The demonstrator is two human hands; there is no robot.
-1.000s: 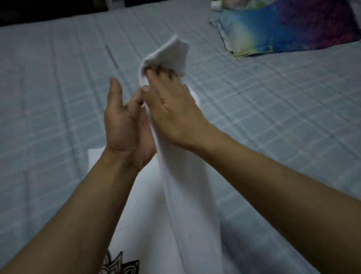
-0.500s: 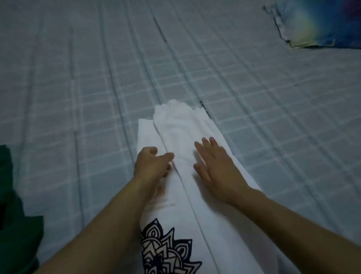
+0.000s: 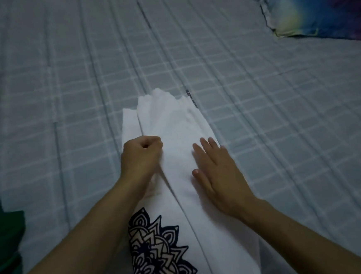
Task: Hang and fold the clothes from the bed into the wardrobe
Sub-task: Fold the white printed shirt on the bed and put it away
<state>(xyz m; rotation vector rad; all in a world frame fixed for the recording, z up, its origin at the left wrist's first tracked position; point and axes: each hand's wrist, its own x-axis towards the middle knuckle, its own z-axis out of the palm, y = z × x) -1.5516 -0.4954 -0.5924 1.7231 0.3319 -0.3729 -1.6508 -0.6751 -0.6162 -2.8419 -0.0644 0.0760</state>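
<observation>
A white garment (image 3: pixel 175 141) with a dark mandala print (image 3: pixel 156 253) is laid lengthwise on the bed (image 3: pixel 63 92), already narrowed into a long strip with 1 side panel folded over the middle. The right hand (image 3: pixel 218 172) is pressed flat on that folded panel, fingers (image 3: pixel 206 144) straight and released, apparently so that the layer is kept from sliding while the fold is set. The left hand (image 3: pixel 141 157) is placed at the panel's inner edge with its fingers clenched; it seems the edge is being pinched or tucked to sharpen the crease, though what is gripped inside the fist cannot be told. A dark green garment (image 3: pixel 1 226) is left at the bed's near left edge, well apart, presumably awaiting its turn. A tie-dyed pillow (image 3: pixel 316 9) is seen at the far right. The wardrobe is not in view.
</observation>
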